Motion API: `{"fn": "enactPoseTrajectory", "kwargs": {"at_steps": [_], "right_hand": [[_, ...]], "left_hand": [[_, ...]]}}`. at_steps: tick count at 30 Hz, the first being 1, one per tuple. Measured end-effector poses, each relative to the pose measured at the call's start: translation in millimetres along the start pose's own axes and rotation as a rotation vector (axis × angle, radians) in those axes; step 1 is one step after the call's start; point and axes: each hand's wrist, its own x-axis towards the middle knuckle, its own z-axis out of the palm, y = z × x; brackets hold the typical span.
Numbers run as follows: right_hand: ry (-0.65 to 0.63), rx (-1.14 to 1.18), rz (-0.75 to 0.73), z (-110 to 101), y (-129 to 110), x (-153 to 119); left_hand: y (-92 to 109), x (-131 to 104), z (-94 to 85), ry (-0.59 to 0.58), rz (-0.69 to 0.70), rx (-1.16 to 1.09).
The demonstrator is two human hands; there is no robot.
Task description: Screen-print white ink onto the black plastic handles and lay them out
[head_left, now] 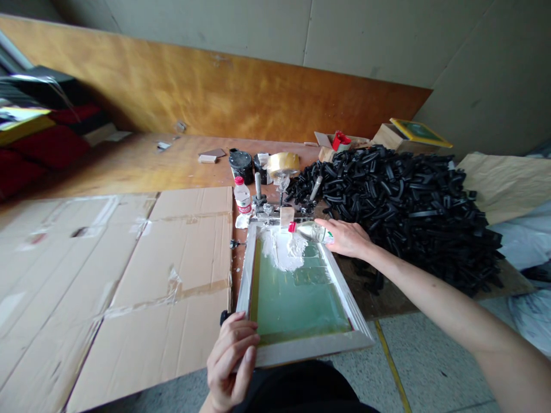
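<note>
The right hand (350, 238) is closed around the bottle (312, 231), tipped over the far end of the frame (310, 347), cap (292, 227) leftward. The left hand (233, 355) is half-curled at the near left corner (grip unclear). A loose cap could spill liquid into the paste (282, 255).

I'm in a workshop. Before me: wooden bench (146, 160), heaped black parts (400, 206), paste-smeared framed screen (297, 310), flattened cardboard (189, 246).

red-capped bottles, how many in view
2: a standing bottle beside the cardboard, and a sideways bottle in the right hand above the screen; others may be hidden.
</note>
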Motion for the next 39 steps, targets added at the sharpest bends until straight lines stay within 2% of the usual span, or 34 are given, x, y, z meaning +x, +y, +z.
{"fn": "enactPoseTrajectory", "kwargs": {"at_steps": [8,15,35,39], "right_hand": [[0.024,-0.029,-0.022,12.0,7.9,1.3],[-0.003,-0.014,0.039,6.7,11.4,-7.9],[0.000,-0.067,-0.035,13.4,14.4,3.1],[0.037,-0.033,-0.037,12.2,12.8,3.1]], "left_hand": [[1.0,0.5,-0.3,0.005,-0.002,0.012],[0.9,0.0,-0.4,0.005,-0.007,0.028],[-1.7,-2.3,0.1,-0.014,0.032,0.011],[-0.9,1.3,-0.4,-0.016,0.041,0.018]]}}
